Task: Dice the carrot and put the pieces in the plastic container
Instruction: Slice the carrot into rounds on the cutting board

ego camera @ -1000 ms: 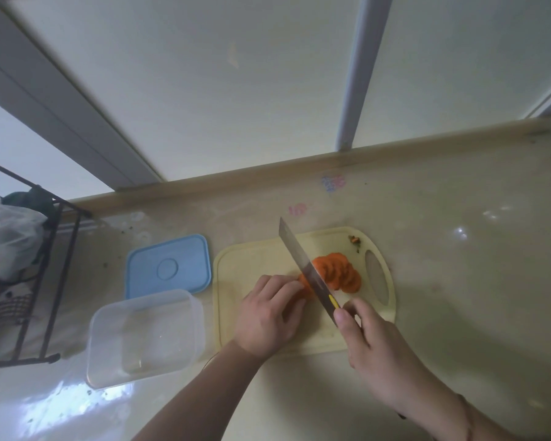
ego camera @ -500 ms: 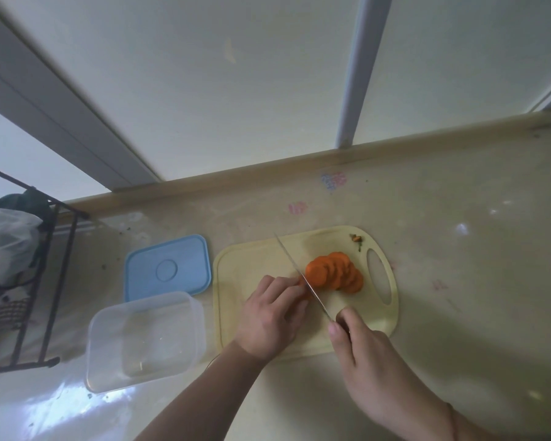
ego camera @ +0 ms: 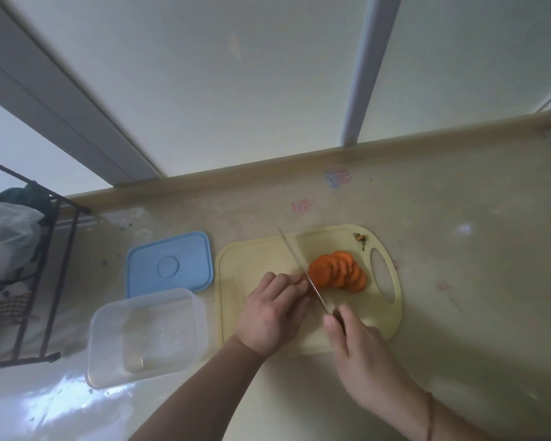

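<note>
Fingers of the left hand (ego camera: pixel 272 310) curl down over the uncut carrot end, which is hidden beneath them, on the yellow cutting board (ego camera: pixel 245 265). Right hand (ego camera: pixel 357 345) grips the knife (ego camera: pixel 301 272) handle at the board's near edge; the blade runs diagonally, tip toward the board's far left corner. Carrot slices (ego camera: pixel 337 273) fan along the board toward its handle hole. Left of the board sit the plastic container (ego camera: pixel 147 335) and, behind it, a blue lid (ego camera: pixel 169 264).
</note>
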### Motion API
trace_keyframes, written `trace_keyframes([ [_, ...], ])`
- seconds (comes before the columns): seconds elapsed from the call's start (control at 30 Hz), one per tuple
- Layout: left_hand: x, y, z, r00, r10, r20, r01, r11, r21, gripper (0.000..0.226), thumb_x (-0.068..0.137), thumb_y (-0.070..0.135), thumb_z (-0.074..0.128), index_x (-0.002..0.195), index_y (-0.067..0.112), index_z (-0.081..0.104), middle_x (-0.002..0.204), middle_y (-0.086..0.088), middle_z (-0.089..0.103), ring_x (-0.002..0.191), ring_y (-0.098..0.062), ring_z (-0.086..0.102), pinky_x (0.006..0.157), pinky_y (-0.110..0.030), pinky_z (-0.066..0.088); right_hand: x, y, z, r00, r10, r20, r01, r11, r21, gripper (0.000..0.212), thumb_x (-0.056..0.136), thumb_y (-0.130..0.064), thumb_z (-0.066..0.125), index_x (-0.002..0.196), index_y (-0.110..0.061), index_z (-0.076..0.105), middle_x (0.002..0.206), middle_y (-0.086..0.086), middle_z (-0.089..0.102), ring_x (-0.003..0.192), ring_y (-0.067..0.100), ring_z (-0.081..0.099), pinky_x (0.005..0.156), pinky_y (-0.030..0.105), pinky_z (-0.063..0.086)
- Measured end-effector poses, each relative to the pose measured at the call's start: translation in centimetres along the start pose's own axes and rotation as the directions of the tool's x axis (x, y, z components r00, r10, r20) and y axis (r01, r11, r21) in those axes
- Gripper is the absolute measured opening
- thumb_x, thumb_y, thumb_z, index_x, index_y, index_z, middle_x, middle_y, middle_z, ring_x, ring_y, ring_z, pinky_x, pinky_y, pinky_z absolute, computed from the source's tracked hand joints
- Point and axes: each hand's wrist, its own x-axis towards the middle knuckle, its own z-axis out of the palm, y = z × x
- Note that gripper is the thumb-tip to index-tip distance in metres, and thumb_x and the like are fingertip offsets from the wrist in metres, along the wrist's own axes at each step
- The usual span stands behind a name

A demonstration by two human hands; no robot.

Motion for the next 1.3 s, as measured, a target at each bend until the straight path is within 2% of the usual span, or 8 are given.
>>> trace_keyframes([
  [0.13,0.0,0.1,0.1,1.000,-0.013,0.003,0.013,1.000,-0.007,0.017,0.088,0.014,0.077,0.104,0.006,0.075,0.105,-0.006,0.068,0.080,-0.029,0.062,0.071,-0.038,0.055,-1.8,1.0,-0.5,1.000,0.002,0.022,-0.002,1.000,0.016,0.034,0.091,-0.053,0.025,0.083,-0.022,0.037,0.063,0.004,0.049,0.064,0.009,0.049,0.064,0.035,0.033],
  [0.3,-0.2,0.2,0.0,1.000,-0.015,0.016,0.015,1.000,-0.013,0.019,0.089,0.012,0.076,0.107,0.007,0.074,0.108,-0.006,0.068,0.081,-0.030,0.062,0.070,-0.038,0.054,0.6,1.0,0.7,0.999,0.025,0.028,-0.024,1.000,-0.013,0.029,0.101,-0.044,0.028,0.092,-0.018,0.040,0.071,-0.001,0.053,0.066,0.021,0.050,0.063,0.035,0.033],
  [0.43,-0.1,0.2,-0.1,1.000,-0.019,0.010,0.019,1.000,-0.012,0.018,0.090,0.013,0.074,0.106,0.006,0.074,0.107,-0.007,0.068,0.081,-0.030,0.062,0.069,-0.039,0.054,2.5,0.5,1.2,0.999,0.044,-0.007,-0.044,0.999,-0.005,0.030,0.101,-0.045,0.029,0.079,-0.024,0.032,0.067,0.001,0.052,0.060,0.017,0.049,0.059,0.036,0.033],
  [0.57,0.0,0.1,-0.4,0.999,-0.054,0.005,0.054,0.999,-0.008,0.020,0.088,0.014,0.074,0.107,0.006,0.073,0.110,-0.009,0.064,0.086,-0.028,0.062,0.072,-0.037,0.055,2.7,0.4,0.1,0.997,0.070,-0.031,-0.069,0.997,0.045,0.029,0.101,-0.042,0.034,0.078,-0.024,0.035,0.063,0.000,0.051,0.054,0.010,0.048,0.052,0.029,0.035],
  [0.7,-0.1,0.4,-0.4,0.998,-0.052,-0.033,0.052,0.999,-0.008,0.021,0.086,0.012,0.076,0.106,0.008,0.072,0.098,-0.005,0.062,0.083,-0.026,0.062,0.069,-0.036,0.054,1.5,-0.3,-2.0,0.998,0.033,-0.051,-0.025,0.990,0.136,0.026,0.101,-0.038,0.036,0.084,-0.021,0.045,0.055,-0.003,0.046,0.045,0.007,0.044,0.047,0.020,0.035],
  [0.83,0.0,0.5,-0.2,0.997,-0.060,-0.058,0.059,0.998,-0.015,0.024,0.083,0.013,0.076,0.104,0.014,0.066,0.091,-0.005,0.063,0.078,-0.027,0.062,0.064,-0.037,0.054,0.0,-0.6,-2.6,0.999,-0.003,-0.045,0.010,0.990,0.142,0.026,0.100,-0.039,0.038,0.085,-0.019,0.045,0.052,-0.002,0.043,0.044,0.010,0.040,0.048,0.027,0.033],
  [1.0,0.0,0.5,-0.3,0.997,-0.064,-0.051,0.063,0.998,-0.021,0.027,0.083,0.013,0.077,0.106,0.017,0.062,0.091,-0.004,0.062,0.078,-0.026,0.061,0.062,-0.038,0.053,-1.3,-0.6,-2.2,1.000,-0.011,0.005,0.010,0.993,0.115,0.030,0.099,-0.043,0.036,0.086,-0.016,0.041,0.054,-0.011,0.049,0.048,0.011,0.039,0.050,0.024,0.032],
  [1.3,-0.1,0.5,0.0,0.998,-0.044,-0.050,0.042,0.998,-0.039,0.023,0.083,0.011,0.078,0.099,0.015,0.061,0.089,-0.003,0.057,0.075,-0.026,0.056,0.061,-0.036,0.050,-1.8,-0.9,-1.9,0.999,-0.022,0.039,0.020,0.999,0.050,0.029,0.098,-0.046,0.030,0.081,-0.023,0.035,0.055,0.004,0.043,0.054,0.014,0.043,0.054,0.030,0.032],
])
